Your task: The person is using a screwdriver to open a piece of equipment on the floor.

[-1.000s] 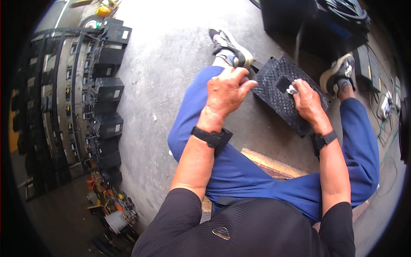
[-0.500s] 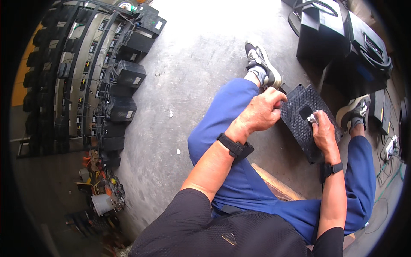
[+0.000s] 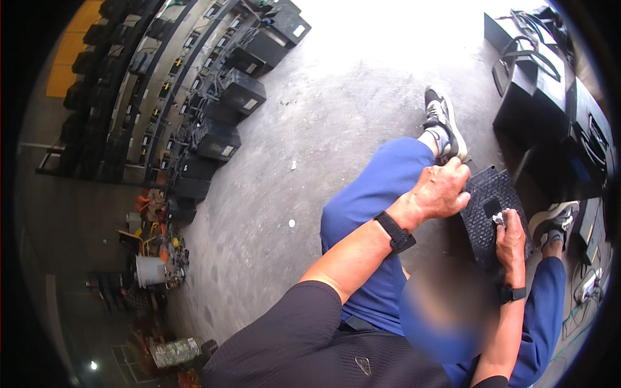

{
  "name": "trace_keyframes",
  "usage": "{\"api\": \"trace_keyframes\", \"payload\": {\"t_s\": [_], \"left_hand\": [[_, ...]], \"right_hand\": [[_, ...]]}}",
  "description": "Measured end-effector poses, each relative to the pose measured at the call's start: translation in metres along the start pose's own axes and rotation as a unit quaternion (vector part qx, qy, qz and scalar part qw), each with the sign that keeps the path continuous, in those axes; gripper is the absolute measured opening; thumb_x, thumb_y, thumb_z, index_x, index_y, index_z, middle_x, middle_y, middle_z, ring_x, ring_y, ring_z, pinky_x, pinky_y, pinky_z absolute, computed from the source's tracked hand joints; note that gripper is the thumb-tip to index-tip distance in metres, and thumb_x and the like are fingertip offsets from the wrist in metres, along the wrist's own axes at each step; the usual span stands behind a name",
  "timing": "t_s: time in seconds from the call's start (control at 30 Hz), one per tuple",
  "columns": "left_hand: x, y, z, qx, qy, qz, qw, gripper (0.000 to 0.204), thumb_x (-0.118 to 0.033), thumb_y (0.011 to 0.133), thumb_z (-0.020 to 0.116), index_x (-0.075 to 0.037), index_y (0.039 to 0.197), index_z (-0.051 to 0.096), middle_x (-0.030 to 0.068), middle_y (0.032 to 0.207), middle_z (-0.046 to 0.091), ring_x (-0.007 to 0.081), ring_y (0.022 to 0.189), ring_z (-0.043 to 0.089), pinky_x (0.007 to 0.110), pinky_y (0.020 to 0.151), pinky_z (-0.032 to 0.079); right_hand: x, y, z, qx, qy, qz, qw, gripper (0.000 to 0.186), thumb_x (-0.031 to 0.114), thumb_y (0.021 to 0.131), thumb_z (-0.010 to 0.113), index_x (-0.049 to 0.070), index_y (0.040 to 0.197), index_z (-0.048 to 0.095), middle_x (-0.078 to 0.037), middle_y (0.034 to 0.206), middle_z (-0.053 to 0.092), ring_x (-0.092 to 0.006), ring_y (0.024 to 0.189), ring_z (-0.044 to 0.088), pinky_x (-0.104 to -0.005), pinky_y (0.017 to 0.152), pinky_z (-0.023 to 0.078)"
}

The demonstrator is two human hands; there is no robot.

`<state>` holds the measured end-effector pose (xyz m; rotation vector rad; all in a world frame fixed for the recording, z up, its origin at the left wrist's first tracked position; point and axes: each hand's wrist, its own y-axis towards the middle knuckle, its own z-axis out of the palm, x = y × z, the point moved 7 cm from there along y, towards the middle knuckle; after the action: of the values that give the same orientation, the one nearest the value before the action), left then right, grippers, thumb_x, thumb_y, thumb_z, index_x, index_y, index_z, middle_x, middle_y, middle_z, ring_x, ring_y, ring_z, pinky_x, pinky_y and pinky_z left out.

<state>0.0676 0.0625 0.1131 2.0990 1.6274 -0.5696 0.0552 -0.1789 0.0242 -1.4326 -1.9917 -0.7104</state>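
Observation:
A black panel [image 3: 479,233] with a raised woven-looking texture lies tilted between my feet; a smooth dark square [image 3: 493,207] marks its middle. My left hand [image 3: 440,189] is closed at the panel's upper left edge, its fingertips partly hidden behind the knuckles. On the panel's right side my right hand [image 3: 511,242] pinches a small crumpled white wad [image 3: 499,219], perhaps tissue or cloth, against the surface beside the square. Both wrists wear black straps. A blurred patch hides part of my lap and the panel's lower end.
Large black boxes [image 3: 533,97] with looped handles or cables stand at the upper right. Along the left runs a rack [image 3: 162,84] with several black boxes and wires. A white bucket [image 3: 151,271] and mixed tools sit below it. Cables and a white plug [image 3: 587,284] lie at the right.
The whole view has swung, so my hands and the panel appear further right and lower. My right hand still keeps the white wad on the panel, and my left hand stays at its edge.

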Motion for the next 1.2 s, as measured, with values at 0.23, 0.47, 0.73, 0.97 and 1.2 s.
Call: {"api": "trace_keyframes", "payload": {"t_s": [0.23, 0.47, 0.73, 0.97, 1.2], "left_hand": [[0.008, -0.001, 0.002, -0.009, 0.005, -0.011, 1.000, 0.026, -0.017, 0.082, 0.071, -0.005, 0.102, 0.060, 0.0183, 0.101, 0.062, 0.0404, 0.093, 0.066, 0.052, 0.081, 0.055], [0.009, 0.002, 0.002, 0.014, 0.023, -0.046, 0.999, 0.028, -0.026, 0.085, 0.075, -0.006, 0.100, 0.061, 0.0163, 0.098, 0.065, 0.0384, 0.093, 0.069, 0.051, 0.079, 0.056], [0.009, -0.003, 0.002, -0.065, -0.029, -0.007, 0.997, 0.017, -0.010, 0.079, 0.063, -0.004, 0.095, 0.060, 0.0162, 0.094, 0.061, 0.0380, 0.087, 0.067, 0.051, 0.079, 0.056], [0.007, -0.001, 0.003, -0.023, 0.051, -0.019, 0.998, 0.033, -0.026, 0.084, 0.076, -0.003, 0.102, 0.062, 0.0189, 0.102, 0.065, 0.0354, 0.093, 0.070, 0.047, 0.077, 0.057], [0.000, -0.005, -0.005, -0.086, 0.056, -0.005, 0.995, 0.030, -0.019, 0.081, 0.073, -0.003, 0.103, 0.061, 0.0192, 0.102, 0.063, 0.0370, 0.090, 0.069, 0.048, 0.077, 0.058]], "right_hand": [[-0.001, 0.002, 0.002, 0.013, -0.001, -0.001, 1.000, 0.026, -0.008, 0.088, 0.061, 0.003, 0.112, 0.056, -0.020, 0.102, 0.064, -0.0416, 0.098, 0.066, -0.0460, 0.084, 0.052], [-0.005, 0.003, 0.000, 0.020, -0.001, 0.000, 1.000, 0.025, -0.009, 0.088, 0.060, 0.001, 0.111, 0.055, -0.020, 0.102, 0.063, -0.0415, 0.099, 0.064, -0.0446, 0.086, 0.051], [-0.005, 0.003, 0.003, 0.020, -0.002, -0.005, 1.000, 0.026, -0.008, 0.089, 0.060, 0.002, 0.112, 0.055, -0.020, 0.104, 0.064, -0.0408, 0.099, 0.064, -0.0445, 0.087, 0.051], [-0.012, 0.003, 0.005, 0.034, -0.009, 0.008, 0.999, 0.027, -0.008, 0.089, 0.060, 0.002, 0.113, 0.054, -0.021, 0.105, 0.064, -0.0408, 0.101, 0.065, -0.0450, 0.087, 0.051], [-0.009, 0.003, 0.003, 0.038, -0.015, 0.011, 0.999, 0.025, -0.007, 0.090, 0.060, 0.002, 0.113, 0.054, -0.021, 0.104, 0.064, -0.0407, 0.100, 0.065, -0.0447, 0.087, 0.051]]}}
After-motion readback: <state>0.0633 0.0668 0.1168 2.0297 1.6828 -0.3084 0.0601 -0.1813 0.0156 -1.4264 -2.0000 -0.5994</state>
